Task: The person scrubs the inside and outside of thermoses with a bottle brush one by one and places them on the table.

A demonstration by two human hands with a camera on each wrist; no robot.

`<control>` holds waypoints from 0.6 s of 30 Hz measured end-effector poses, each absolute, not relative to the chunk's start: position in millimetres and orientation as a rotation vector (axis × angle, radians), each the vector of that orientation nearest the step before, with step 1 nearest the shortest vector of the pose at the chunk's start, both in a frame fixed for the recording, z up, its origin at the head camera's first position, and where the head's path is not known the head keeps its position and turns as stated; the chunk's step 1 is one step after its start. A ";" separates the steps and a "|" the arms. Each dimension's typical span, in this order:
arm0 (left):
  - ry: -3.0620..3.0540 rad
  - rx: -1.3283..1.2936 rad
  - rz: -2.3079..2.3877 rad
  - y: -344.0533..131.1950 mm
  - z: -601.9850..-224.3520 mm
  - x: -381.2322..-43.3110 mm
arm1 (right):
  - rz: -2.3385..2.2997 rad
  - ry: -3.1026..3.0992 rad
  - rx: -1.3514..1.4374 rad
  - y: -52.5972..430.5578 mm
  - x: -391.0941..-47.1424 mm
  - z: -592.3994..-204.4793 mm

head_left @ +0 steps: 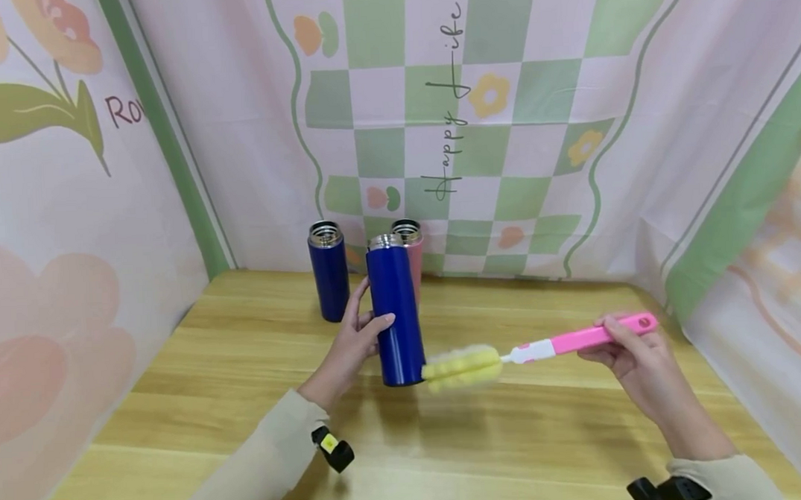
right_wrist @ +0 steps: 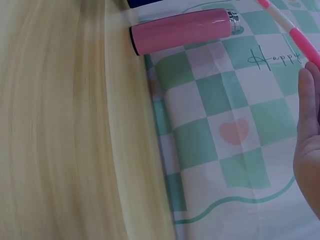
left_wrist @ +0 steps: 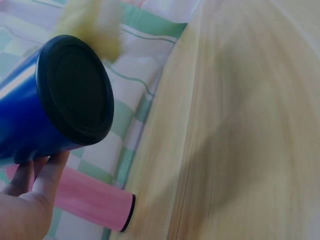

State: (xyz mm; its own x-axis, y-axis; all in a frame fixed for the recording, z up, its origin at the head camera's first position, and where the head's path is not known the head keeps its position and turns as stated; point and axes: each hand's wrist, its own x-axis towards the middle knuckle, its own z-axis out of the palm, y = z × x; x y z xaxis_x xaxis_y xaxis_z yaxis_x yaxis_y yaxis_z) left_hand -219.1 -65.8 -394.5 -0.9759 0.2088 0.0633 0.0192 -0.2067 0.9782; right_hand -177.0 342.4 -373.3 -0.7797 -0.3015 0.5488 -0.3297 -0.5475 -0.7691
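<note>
My left hand point(head_left: 354, 349) grips a blue thermos bottle point(head_left: 397, 317) by its side, thumb across the front. The bottle is lidless, with a bare metal neck, and is raised over the table, its black base point(left_wrist: 77, 90) showing in the left wrist view. In my right hand point(head_left: 636, 359) is the pink handle of a bottle brush point(head_left: 586, 339), pinched near its end. The brush's yellow sponge head point(head_left: 462, 366) points left and overlaps the lower right edge of the bottle in the head view.
A second blue bottle point(head_left: 329, 272), also lidless, stands at the back of the wooden table point(head_left: 246, 406). Partly hidden behind the held bottle is a pink bottle point(right_wrist: 182, 31). A checkered curtain point(head_left: 435, 129) hangs along the table's back edge.
</note>
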 end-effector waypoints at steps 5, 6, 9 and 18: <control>1.810 0.261 2.398 -64.1 -392.2 -219.4 | 2.548 -1.562 1.072 342.4 -173.9 -377.4; 1.791 0.264 2.408 -63.9 -391.6 -219.2 | 2.547 -1.573 1.069 341.5 -173.5 -377.6; 1.760 0.270 2.417 -63.7 -390.0 -218.4 | 2.529 -1.586 1.074 339.4 -173.5 -376.8; 1.746 0.248 2.414 -63.9 -390.4 -218.5 | 2.469 -1.598 1.021 335.6 -174.1 -374.5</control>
